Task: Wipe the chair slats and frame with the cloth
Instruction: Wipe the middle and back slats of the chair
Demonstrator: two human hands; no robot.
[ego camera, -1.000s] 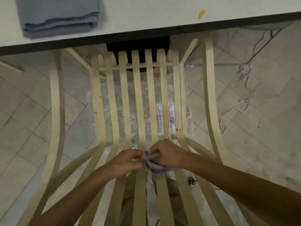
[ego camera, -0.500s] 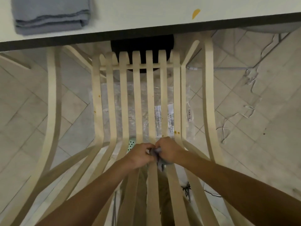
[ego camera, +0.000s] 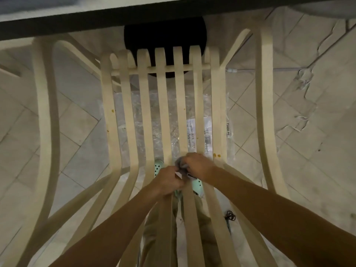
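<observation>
Left hand (ego camera: 169, 180) and right hand (ego camera: 199, 166) meet knuckle to knuckle, fingers curled, both pinching the bunched grey cloth (ego camera: 180, 163) between them. The cloth sits against a middle slat (ego camera: 181, 116) of the chair (ego camera: 46, 116). The slat runs ahead of the hands toward the tabletop (ego camera: 57, 22), and a mint shoe (ego camera: 158, 167) lies just left of them, below the slats.

The slats (ego camera: 162, 112) and frame (ego camera: 45, 112) are showing as pale bent wood, smooth, with a soft satin sheen and a few small orange specks. The cloth (ego camera: 180, 162) is looking like soft grey fabric, matt and crumpled. Under the slats, clear plastic (ego camera: 173, 120) is lying crinkled and glossy, catching light. The floor (ego camera: 77, 132) is showing matt, pale, stone-like tiles. The table (ego camera: 77, 24) is showing a smooth dark edge. The shoes (ego camera: 158, 166) are looking like mint, perforated moulded plastic.
</observation>
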